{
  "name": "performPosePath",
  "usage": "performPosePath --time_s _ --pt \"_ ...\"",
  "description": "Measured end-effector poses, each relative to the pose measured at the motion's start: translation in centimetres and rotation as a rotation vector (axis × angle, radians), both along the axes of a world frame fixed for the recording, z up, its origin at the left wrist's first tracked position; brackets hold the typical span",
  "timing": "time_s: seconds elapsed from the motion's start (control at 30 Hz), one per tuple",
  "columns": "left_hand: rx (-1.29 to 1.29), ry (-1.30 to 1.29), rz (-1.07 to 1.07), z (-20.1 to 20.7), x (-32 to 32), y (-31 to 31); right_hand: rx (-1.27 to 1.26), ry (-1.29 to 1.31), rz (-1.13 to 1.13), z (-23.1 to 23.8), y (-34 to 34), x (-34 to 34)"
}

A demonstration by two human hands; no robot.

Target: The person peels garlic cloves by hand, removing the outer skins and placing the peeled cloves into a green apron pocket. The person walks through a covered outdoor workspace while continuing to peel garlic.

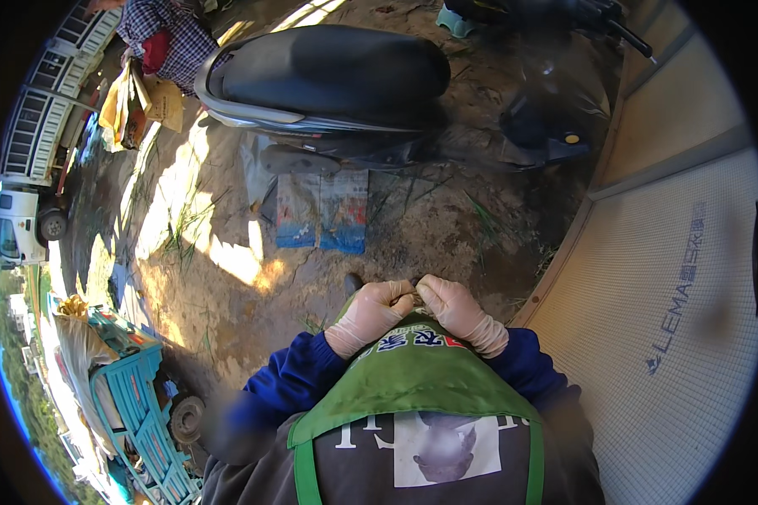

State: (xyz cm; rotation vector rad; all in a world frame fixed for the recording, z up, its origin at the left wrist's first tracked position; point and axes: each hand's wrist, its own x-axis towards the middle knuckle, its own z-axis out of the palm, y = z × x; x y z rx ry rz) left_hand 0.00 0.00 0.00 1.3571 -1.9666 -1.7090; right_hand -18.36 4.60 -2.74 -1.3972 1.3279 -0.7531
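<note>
Both my hands wear thin, pale, see-through gloves and meet in front of my green apron (429, 379). My left hand (370, 316) is closed, thumb and fingers pinched together toward the right. Close beside it, almost touching, is my right hand (457, 310), its fingers curled in as well. Something small and brownish shows between the fingertips, too little of it to name. The apron's lower part lies just behind and below the hands.
A black scooter (337, 71) stands ahead, with a flattened printed sack (322, 210) on the dirt beside it. A translucent sheet wall (674, 295) rises at right. At left are a teal cart (139, 396), a white truck (18, 223) and a person in checked clothing (173, 42) near cardboard (164, 105).
</note>
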Motion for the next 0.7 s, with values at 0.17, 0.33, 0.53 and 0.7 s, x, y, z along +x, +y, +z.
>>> performPosePath --time_s 0.17,0.33,0.53,0.7 --pt "0.385 0.18 0.212 -1.3 0.3 0.2 -0.034 -0.076 -0.021 0.3 0.0 0.3" --pt "0.501 0.291 0.299 -1.9 0.3 -0.3 -0.207 0.039 -0.076 0.8 -0.7 0.5" --pt "0.232 0.118 0.197 -1.7 -0.2 0.3 -0.272 0.209 -0.102 2.2 -0.5 0.5" --pt "0.094 -0.051 0.086 -0.6 -0.4 0.1 -0.286 0.332 -0.041 1.7 -0.4 0.2"
